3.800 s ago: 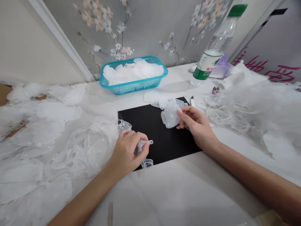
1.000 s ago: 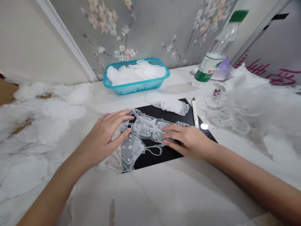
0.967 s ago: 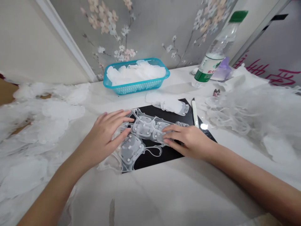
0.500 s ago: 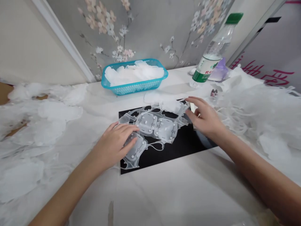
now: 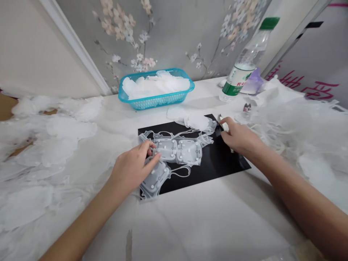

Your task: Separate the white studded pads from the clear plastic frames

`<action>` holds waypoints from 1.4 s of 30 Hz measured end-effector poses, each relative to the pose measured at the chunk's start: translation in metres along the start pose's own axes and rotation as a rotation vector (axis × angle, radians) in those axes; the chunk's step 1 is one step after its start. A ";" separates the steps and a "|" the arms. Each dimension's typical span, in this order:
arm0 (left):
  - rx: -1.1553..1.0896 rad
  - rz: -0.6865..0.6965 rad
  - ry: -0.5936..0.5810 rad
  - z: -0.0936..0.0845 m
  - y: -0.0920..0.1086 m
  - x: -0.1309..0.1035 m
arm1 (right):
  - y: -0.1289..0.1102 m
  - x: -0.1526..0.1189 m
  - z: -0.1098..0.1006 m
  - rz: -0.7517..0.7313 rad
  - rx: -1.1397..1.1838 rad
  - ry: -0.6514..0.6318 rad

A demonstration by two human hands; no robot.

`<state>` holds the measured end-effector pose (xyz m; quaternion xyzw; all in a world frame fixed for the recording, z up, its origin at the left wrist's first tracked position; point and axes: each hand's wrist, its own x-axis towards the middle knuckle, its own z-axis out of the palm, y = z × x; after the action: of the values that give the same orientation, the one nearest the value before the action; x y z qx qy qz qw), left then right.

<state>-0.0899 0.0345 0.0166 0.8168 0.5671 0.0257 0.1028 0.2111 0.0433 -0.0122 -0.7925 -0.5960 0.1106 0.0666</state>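
Clear panels [image 5: 189,150] x3 by L grip [image 5: 132,163], 1 blk mat [image 5: 217,163] under

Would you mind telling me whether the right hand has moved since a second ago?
Yes: judged against the green-capped bottle, the right hand has moved rightward and forward, from the translucent plastic pieces to the black sheet's right edge.

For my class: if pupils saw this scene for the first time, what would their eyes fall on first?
Probably the bright blue basket of white pieces, at the back of the table. Next, the black board in the middle, with clear moulded pieces lying between the two hands, left and right. Pale, tangled heaps lie on both sides, and a green-capped bottle stands at the back right.
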 end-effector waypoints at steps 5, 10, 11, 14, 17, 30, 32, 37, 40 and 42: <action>0.170 -0.004 0.166 0.006 0.001 -0.003 | 0.003 -0.002 -0.006 -0.032 0.105 0.070; 0.040 0.040 0.130 0.011 0.000 -0.002 | -0.008 -0.016 -0.013 -0.123 0.525 0.368; -0.018 0.055 0.118 0.011 0.000 -0.001 | -0.012 -0.020 -0.015 -0.156 0.622 0.404; -0.214 0.047 0.090 0.013 0.001 -0.001 | -0.023 -0.033 -0.017 -0.270 0.840 0.518; -0.432 -0.029 0.031 0.011 0.003 -0.002 | -0.033 -0.045 -0.017 -0.315 0.846 0.603; -0.562 0.086 -0.208 0.016 -0.006 0.004 | -0.046 -0.073 0.007 -0.543 0.959 0.278; -0.614 0.098 -0.224 0.017 -0.009 0.005 | -0.047 -0.073 0.009 -0.558 0.953 0.285; -0.748 0.074 -0.358 0.014 -0.020 0.007 | -0.052 -0.073 0.008 -0.671 0.951 0.373; -0.725 0.138 -0.379 0.012 -0.021 0.007 | -0.053 -0.076 0.006 -0.715 0.948 0.389; -0.724 0.168 -0.348 0.012 -0.018 0.005 | -0.052 -0.079 0.006 -0.740 0.972 0.333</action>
<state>-0.1026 0.0435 0.0006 0.7634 0.4270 0.0931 0.4755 0.1401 -0.0177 0.0018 -0.4199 -0.6940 0.2136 0.5445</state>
